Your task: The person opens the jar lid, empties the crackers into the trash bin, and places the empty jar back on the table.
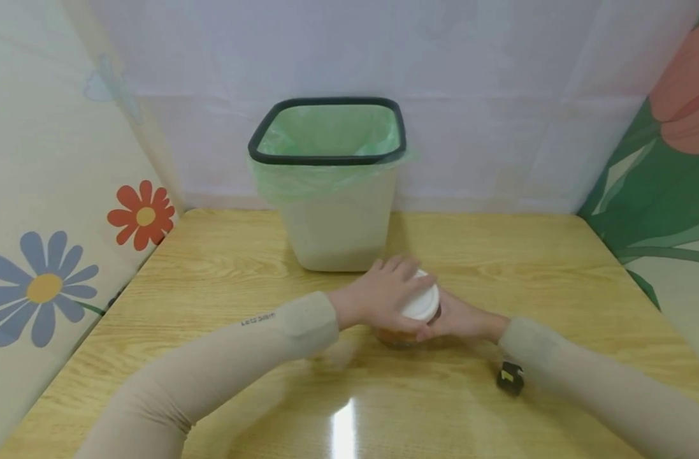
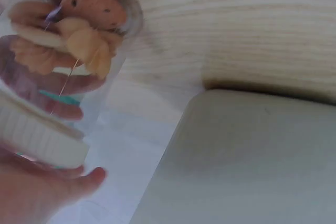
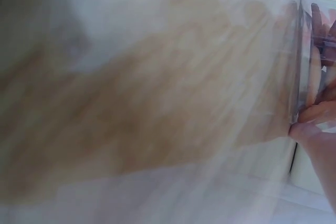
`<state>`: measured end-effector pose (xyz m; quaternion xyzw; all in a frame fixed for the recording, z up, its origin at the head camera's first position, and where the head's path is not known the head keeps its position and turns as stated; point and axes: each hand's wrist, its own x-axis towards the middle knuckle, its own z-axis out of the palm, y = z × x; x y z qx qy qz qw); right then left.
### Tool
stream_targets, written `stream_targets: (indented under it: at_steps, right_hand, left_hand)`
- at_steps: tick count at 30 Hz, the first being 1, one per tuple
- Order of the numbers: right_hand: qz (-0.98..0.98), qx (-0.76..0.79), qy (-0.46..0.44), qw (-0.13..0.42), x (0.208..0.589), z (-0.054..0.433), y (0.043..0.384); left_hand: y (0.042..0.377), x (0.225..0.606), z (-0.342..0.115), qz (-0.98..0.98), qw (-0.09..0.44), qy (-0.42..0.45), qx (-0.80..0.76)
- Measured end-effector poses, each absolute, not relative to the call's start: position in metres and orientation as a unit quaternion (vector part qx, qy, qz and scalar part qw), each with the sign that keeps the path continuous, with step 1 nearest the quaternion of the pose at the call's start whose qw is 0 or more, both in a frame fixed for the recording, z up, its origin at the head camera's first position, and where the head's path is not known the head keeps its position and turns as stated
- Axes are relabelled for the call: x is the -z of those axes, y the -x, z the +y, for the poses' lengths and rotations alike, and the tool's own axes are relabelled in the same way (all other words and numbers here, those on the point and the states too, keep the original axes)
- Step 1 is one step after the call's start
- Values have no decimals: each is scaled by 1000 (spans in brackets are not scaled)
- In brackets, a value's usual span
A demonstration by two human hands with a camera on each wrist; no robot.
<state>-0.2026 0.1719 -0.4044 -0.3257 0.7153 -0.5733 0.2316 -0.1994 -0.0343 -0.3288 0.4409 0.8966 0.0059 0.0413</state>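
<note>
A clear plastic jar (image 1: pixel 399 338) with a white lid (image 1: pixel 424 301) is held above the table, in front of the bin. My left hand (image 1: pixel 383 296) lies over the lid, its fingers and thumb gripping the rim. Around the jar's body my right hand (image 1: pixel 461 319) is wrapped from the right. Through the clear wall, the left wrist view shows brown and golden cookies (image 2: pixel 86 40) inside, with right-hand fingers behind them. In the right wrist view, the thumb side of that hand (image 3: pixel 320 145) presses against the jar's base end.
Just behind the hands stands a pale bin (image 1: pixel 340 229) with a dark rim and green liner. A small black object (image 1: pixel 510 377) with a yellow patch lies on the wooden table (image 1: pixel 223 268), near the right sleeve. White cloth hangs behind, with flowered panels at both sides.
</note>
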Motion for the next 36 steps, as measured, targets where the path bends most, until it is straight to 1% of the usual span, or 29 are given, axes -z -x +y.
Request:
stream_targets:
  at_steps: [6,17,20,26,36]
  right_hand:
    - [741,546,333,207,405,172,203]
    - [756,531,324,203,404,173,201]
    - [756,531,326,199,404,172,201]
    - [758,530,324,200,404,173,200]
    - [750,542,317,208,405,173,202]
  left_hand:
    - [203,339,-36,878,58,-475,-33]
    - [209,330,-39,851,80,-519,13]
    - [211,330,-41,845,70,-530,17]
    - [212,334,-41,839,31,-543,4]
    - [209,338,-40,853,27,-521,-24]
